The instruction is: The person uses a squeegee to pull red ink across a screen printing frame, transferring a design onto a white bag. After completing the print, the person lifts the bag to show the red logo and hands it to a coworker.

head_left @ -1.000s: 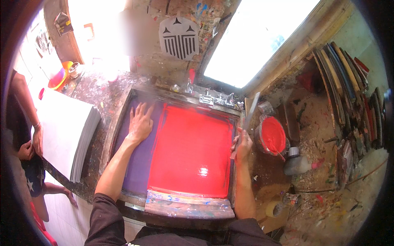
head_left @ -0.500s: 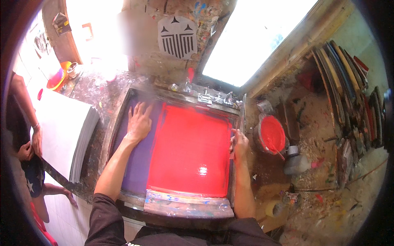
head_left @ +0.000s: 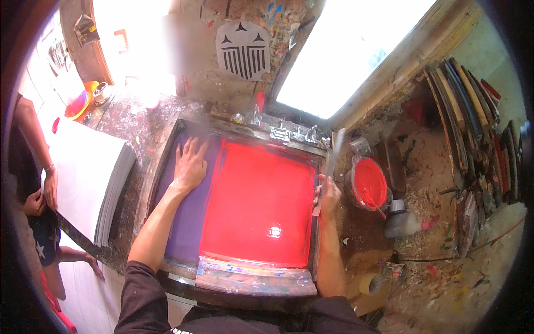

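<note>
The person wears a dark, brownish-black shirt point(head_left: 245, 324), which shows beyond the counter's point(head_left: 153, 125) near edge. The loose left sleeve point(head_left: 143, 295) ends near the elbow; the right sleeve point(head_left: 336, 316) is the same dark cloth. White lettering point(head_left: 179, 331), partly cut off, marks the front. The left forearm point(head_left: 159, 227), right forearm point(head_left: 332, 256), left hand point(head_left: 190, 167) and right hand point(head_left: 329, 196) are bare.

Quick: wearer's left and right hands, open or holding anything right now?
Left hand: open, fingers spread on the purple part of the screen, holding nothing visible.
Right hand: closed, holding a thin flat strip.
</note>
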`<action>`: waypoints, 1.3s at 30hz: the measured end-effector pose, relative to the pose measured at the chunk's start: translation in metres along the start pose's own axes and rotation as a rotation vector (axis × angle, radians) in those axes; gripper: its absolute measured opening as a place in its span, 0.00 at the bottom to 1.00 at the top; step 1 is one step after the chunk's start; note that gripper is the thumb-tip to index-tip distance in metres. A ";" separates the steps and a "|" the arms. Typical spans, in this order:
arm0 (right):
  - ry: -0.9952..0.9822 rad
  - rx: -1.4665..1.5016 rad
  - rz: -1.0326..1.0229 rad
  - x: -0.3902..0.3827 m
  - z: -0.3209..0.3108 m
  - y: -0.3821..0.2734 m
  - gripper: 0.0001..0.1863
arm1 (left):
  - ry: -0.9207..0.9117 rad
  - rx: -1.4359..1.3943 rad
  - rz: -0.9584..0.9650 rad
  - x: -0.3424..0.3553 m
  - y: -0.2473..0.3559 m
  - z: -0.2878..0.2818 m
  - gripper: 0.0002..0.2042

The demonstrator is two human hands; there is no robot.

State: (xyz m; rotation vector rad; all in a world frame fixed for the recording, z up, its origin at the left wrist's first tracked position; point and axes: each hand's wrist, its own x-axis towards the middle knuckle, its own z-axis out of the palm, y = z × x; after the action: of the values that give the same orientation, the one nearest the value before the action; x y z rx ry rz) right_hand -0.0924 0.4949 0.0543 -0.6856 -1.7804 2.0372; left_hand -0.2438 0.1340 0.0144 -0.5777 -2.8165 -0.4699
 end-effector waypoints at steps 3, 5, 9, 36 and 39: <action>0.056 0.031 -0.069 -0.001 0.004 -0.002 0.24 | -0.010 0.000 -0.007 0.001 0.001 -0.001 0.28; 0.033 0.023 -0.014 0.004 -0.003 0.004 0.24 | -0.002 -0.009 0.005 0.001 0.003 -0.003 0.28; 0.062 0.063 -0.077 -0.002 0.005 -0.002 0.23 | 0.007 -0.006 0.006 0.001 0.000 -0.001 0.28; 0.052 -0.076 -0.094 0.001 0.005 0.004 0.24 | 0.009 0.001 0.006 0.000 0.001 0.000 0.28; 0.009 -0.083 -0.037 0.003 -0.001 0.007 0.24 | 0.005 -0.003 0.010 0.001 0.003 -0.001 0.28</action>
State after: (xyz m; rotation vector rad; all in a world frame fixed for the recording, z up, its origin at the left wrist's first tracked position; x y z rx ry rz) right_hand -0.0940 0.4969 0.0469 -0.6796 -1.8683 1.9428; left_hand -0.2434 0.1364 0.0160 -0.5902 -2.8073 -0.4738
